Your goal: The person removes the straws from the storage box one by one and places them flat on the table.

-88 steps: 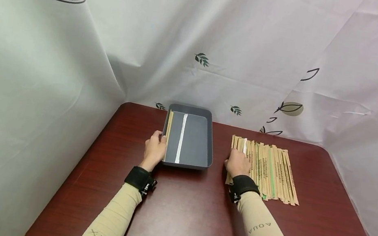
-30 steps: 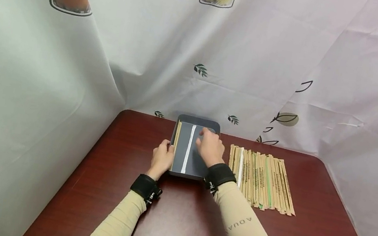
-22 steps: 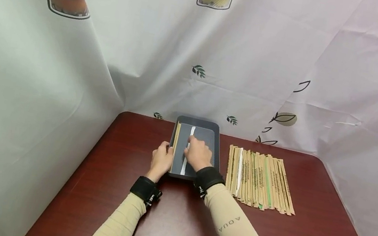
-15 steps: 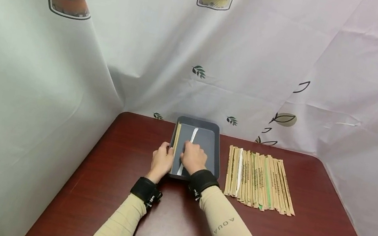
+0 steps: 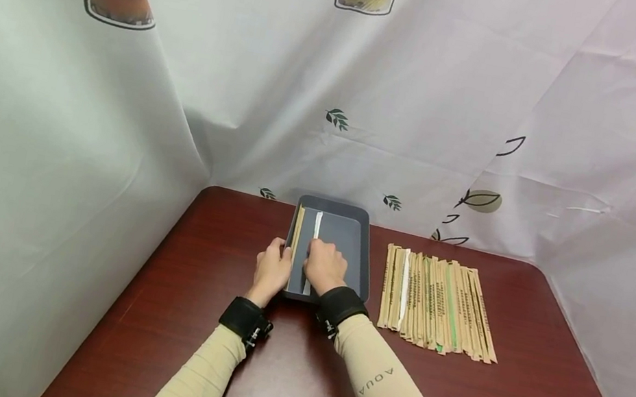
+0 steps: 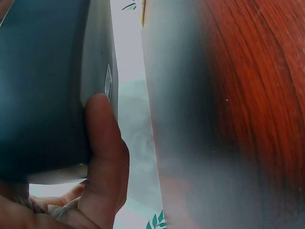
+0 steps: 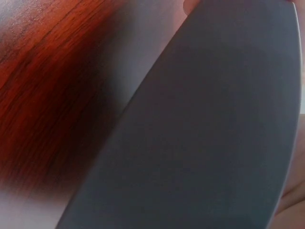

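Note:
In the head view a dark grey tray point(image 5: 351, 242) lies at the back middle of the table. Along its left wall runs a tan paper-wrapped straw point(image 5: 298, 227). My left hand point(image 5: 272, 265) grips that left wall from outside; the left wrist view has its fingers point(image 6: 102, 143) against the tray's outer side. Inside the tray, my right hand point(image 5: 325, 264) has its fingers curled over a white wrapped straw point(image 5: 317, 223), pinching it around mid-length. The fingertips there are hidden beneath the hand. The grey tray wall point(image 7: 205, 114) fills most of the right wrist view.
Right of the tray, a row of several tan wrapped straws point(image 5: 433, 300) lies side by side, with a white one point(image 5: 405, 285) and a green-marked one point(image 5: 451, 303) among them. A white printed curtain point(image 5: 279, 130) hangs behind the reddish-brown table point(image 5: 288, 388).
My right hand has gone from the straw row into the tray. The white straw there has tilted, then straightened, and now lies nearer the tan one. My left hand has kept its grip.

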`<state>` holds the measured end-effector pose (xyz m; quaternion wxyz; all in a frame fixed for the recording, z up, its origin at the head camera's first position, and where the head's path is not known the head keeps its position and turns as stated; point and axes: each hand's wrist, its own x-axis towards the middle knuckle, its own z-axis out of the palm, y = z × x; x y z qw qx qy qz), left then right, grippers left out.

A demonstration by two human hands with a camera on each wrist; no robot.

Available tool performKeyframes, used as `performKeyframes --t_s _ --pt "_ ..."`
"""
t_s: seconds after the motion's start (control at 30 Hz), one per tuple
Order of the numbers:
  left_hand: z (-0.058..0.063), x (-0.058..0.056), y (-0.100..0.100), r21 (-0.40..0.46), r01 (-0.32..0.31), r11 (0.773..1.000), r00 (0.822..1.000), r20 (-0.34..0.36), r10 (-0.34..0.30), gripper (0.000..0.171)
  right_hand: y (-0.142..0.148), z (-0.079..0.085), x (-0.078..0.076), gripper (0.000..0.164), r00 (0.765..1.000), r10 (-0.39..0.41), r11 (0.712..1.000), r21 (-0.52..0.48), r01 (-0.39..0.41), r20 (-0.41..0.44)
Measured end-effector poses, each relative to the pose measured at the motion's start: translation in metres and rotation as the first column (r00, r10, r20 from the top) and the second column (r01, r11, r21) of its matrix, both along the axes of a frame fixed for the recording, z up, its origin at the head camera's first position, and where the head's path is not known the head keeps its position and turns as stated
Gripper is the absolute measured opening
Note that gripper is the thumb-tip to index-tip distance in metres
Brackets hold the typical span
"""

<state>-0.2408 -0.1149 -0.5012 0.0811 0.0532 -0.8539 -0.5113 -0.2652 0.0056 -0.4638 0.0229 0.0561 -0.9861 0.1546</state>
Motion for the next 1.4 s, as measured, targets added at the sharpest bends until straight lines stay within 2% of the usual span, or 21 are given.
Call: performKeyframes --t_s 0.5,0.7,0.9,1.03,1.23,1.4 --pt "-0.002 -0.002 0.000 0.003 -0.008 1.000 1.000 0.007 0.008 0.035 0.003 0.005 0.001 0.008 1.000 -0.010 1.000 -0.030 0.010 0.004" --pt "-0.002 -0.003 -0.002 -0.018 -0.048 0.999 0.999 -0.004 0.048 0.032 0.016 0.021 -0.005 0.010 0.999 -0.030 0.998 -0.049 0.028 -0.026" --pt "0.000 -0.003 -0.006 -0.009 -0.047 0.999 0.999 0.008 0.047 0.033 0.046 0.046 -0.015 0.022 0.992 -0.094 0.991 -0.107 0.085 -0.079" --pt "0.000 -0.005 -0.008 -0.015 -0.052 0.999 0.999 0.007 0.052 0.033 0.071 0.054 -0.018 0.023 0.987 -0.120 0.986 -0.130 0.106 -0.103" --pt "0.002 -0.005 -0.010 -0.007 -0.047 0.999 0.999 0.017 0.047 0.034 0.106 0.053 -0.018 0.022 0.985 -0.154 0.981 -0.132 0.143 -0.081" --pt "0.004 -0.003 -0.012 -0.001 -0.053 0.999 0.998 0.026 0.053 0.035 0.131 0.040 -0.016 0.024 0.985 -0.167 0.979 -0.126 0.159 -0.054"
